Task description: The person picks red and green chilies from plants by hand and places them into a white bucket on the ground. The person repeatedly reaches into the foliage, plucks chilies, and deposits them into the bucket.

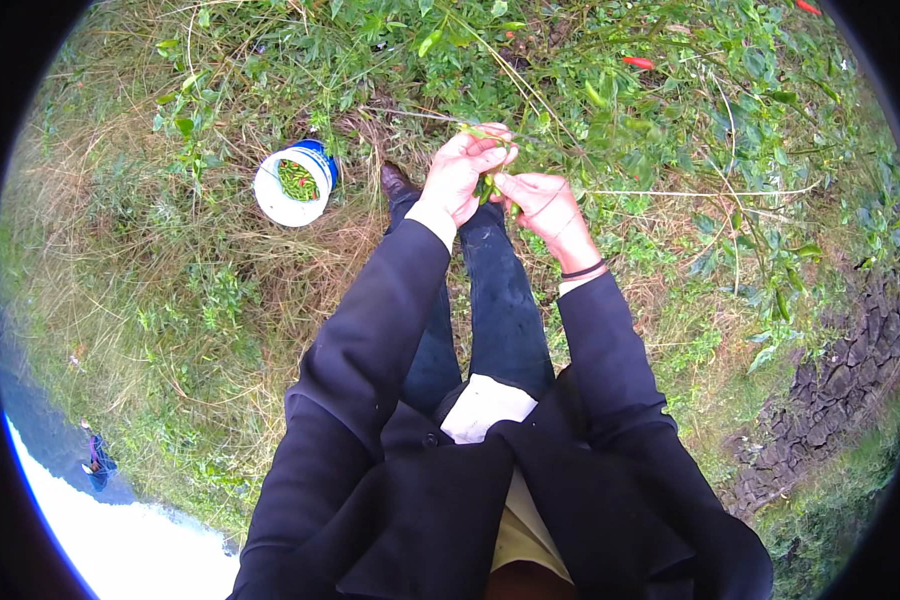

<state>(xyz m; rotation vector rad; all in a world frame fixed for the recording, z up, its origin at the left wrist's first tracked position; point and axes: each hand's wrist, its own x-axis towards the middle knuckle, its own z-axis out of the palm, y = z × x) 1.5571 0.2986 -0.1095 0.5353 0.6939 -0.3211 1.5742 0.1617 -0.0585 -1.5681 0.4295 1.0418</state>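
In front of my legs, my two hands meet over a small cluster of green chili peppers (487, 189). My left hand (457, 171) is closed around some peppers, and a thin stem runs past its fingertips. Close beside it, my right hand (544, 202) pinches green peppers between thumb and fingers. The fingers partly hide how many peppers are held. To the left on the grass stands a tilted white and blue bucket (268, 196), holding many green chilies (297, 178) and a few red ones.
Chili plants with a red pepper (637, 63) and hanging green pods (782, 304) spread across the top and right. My boot (395, 180) stands in dry grass (217, 322). Cracked soil (832, 390) lies at right. Another person (99, 461) is far off at lower left.
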